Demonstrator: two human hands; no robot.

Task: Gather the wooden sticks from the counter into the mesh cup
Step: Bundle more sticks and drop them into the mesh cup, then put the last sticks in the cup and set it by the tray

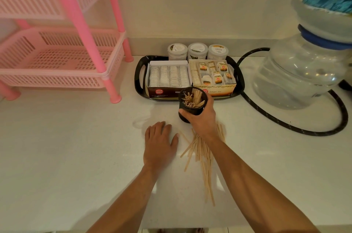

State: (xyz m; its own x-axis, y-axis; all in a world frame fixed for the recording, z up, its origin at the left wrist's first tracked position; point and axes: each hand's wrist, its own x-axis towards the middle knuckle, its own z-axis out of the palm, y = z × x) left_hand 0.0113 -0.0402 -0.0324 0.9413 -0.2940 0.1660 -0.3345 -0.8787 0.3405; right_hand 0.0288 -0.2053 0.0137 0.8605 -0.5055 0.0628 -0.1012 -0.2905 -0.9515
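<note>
While my right hand [202, 116] has its grip wrapped round the side of the mesh cup [192, 106], my left hand [159, 143] lies flat and released on the tabletop [76, 147], fingers straight, holding nothing.

The cup stands just in front of the black tray [140, 74] with the tea boxes [190, 78]. Some wooden sticks already stand in it, leaning against one another. It seems tipped a little towards me; whether its base touches the tabletop I cannot tell.

The loose wooden sticks [202, 156] lie scattered between my two forearms — partly under the right wrist, fanning out towards me. A few more show just right of that wrist.

Handling, as I judge it:
- Sticks are thin, flat and very light; probably stiff along their length but easy to snap if bent.
- Lying flat on a smooth top, single ones will be hard to lift — better to sweep several together with the left hand, pinch the bundle near the middle, then drop it end-first into the cup.
- The cup is light too, and the mesh gives good purchase. Holding it low on the wall should stop it toppling as the sticks go in.

Most of the job looks undone.
</note>
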